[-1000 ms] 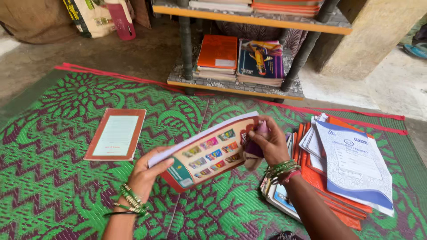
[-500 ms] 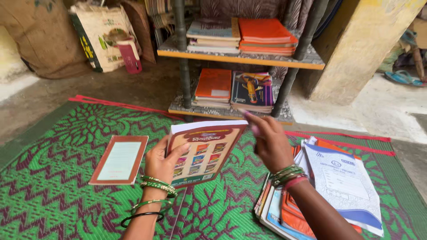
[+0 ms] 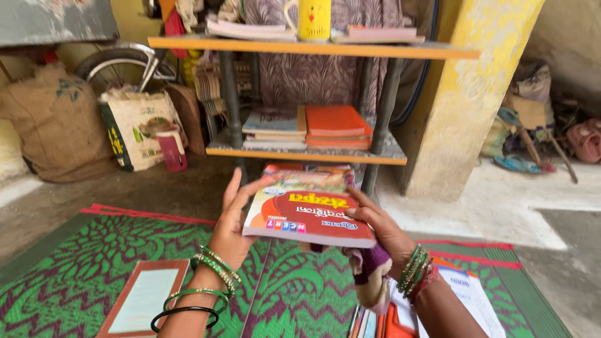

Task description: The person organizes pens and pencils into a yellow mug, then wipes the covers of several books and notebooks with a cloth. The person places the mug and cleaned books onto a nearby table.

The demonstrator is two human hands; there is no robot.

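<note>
Both my hands hold a red and orange book (image 3: 310, 209) flat, raised in front of the shelf rack (image 3: 313, 153). My left hand (image 3: 235, 225) grips its left edge with the fingers up along the side. My right hand (image 3: 382, 231) supports the right edge from below and also has a purple and cream cloth (image 3: 369, 272) dangling from it. Green bangles circle both wrists. The book hides the lowest shelf behind it.
A brown-edged notebook (image 3: 141, 300) lies on the green patterned mat (image 3: 81, 269) at lower left. A pile of books and papers (image 3: 463, 300) lies at lower right. Shelves hold stacked books (image 3: 335, 125) and a yellow mug (image 3: 313, 19). Sacks (image 3: 56, 122), a bicycle wheel and a yellow pillar (image 3: 466, 100) stand behind.
The book went from upright with its back cover facing me to lying flat and lifted toward the shelves. My right hand moved back onto its right edge. The view tilted upward.
</note>
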